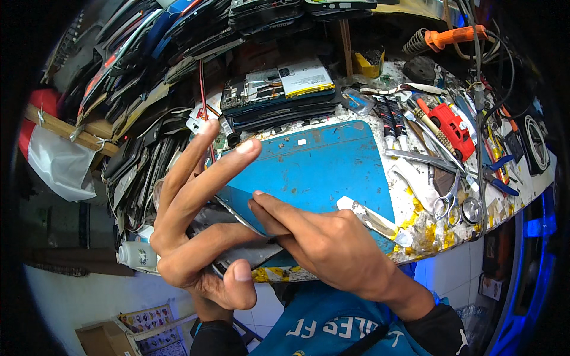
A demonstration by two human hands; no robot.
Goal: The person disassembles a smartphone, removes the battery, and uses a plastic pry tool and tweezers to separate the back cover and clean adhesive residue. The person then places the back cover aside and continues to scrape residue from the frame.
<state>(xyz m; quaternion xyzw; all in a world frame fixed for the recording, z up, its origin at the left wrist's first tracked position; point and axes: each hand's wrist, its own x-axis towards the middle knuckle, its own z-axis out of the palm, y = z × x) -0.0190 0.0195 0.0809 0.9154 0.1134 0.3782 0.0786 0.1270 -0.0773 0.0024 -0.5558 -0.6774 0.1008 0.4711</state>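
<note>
My left hand (193,234) holds a dark, flat panel, which looks like a phone screen or body (246,252), tilted above the mat. Two of its fingers stretch up and away, while a bent finger and the thumb lie along the panel. At the panel's upper right edge, the fingers of my right hand (335,246) are pressed together; whatever they pinch is hidden. Beneath lies a blue work mat (326,160). A scraper-like tool with a pale end (373,218) rests just right of my right hand.
Stacked opened phones (279,95) stand behind the mat. On the right are scissors (442,204), pliers (499,175), a red toy car (452,132) and screwdrivers (395,121). An orange-handled soldering iron (454,38) hangs far right. A white bottle (136,254) stands left.
</note>
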